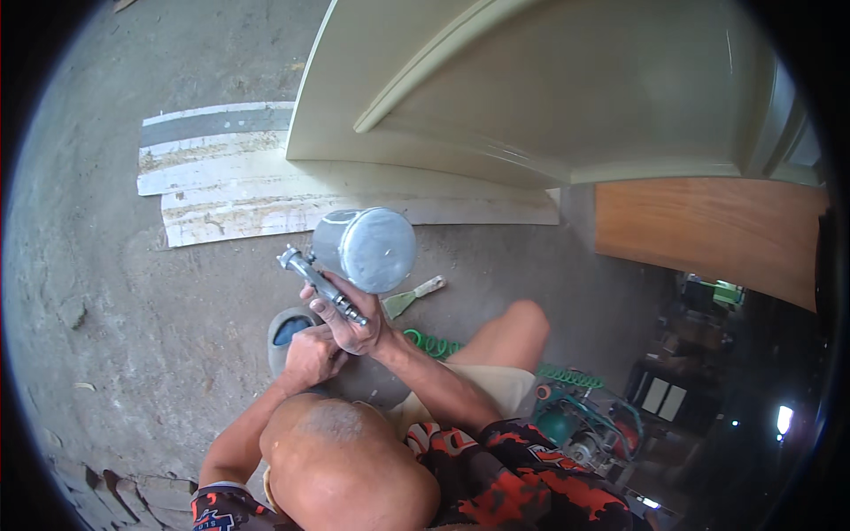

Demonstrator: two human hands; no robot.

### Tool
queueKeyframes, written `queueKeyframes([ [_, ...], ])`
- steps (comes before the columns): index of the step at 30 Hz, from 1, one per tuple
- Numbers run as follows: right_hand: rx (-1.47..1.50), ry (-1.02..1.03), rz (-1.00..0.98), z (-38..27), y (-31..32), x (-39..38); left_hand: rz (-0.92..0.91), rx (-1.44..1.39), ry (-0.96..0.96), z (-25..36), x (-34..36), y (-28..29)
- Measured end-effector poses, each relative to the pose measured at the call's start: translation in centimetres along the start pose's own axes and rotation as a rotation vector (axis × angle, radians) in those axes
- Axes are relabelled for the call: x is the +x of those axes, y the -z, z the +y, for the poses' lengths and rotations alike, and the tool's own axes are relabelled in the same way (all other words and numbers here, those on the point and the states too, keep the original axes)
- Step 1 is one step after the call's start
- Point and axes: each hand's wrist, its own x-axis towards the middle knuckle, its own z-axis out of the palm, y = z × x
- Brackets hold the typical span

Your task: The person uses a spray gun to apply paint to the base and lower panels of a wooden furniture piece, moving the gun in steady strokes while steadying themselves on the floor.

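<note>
My right hand is closed around a silver spray gun, held tilted, with a round metal cup on it. My left hand is closed just below my right, against the lower end of the gun's grip; what its fingers hold is hidden. A green coiled hose runs behind my right forearm. Beyond the hands, a green-bladed scraper with a pale handle lies on the floor, and a grey sandal with a blue sole shows beside my left hand.
A large cream-painted panel stands ahead on worn white strips on the concrete floor. An orange-brown wooden board is at the right. A compressor with green hose sits at lower right. Dark stacked pieces lie at lower left.
</note>
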Motion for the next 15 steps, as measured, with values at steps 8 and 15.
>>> queueKeyframes([
  [8,-0.018,0.076,0.161,0.9,1.3,-1.1,-0.082,0.006,-0.031,-0.1,0.3,-0.2],
  [15,-0.067,0.047,0.293,1.6,2.9,-0.9,-0.029,0.044,-0.110,-0.4,0.7,-1.6],
])
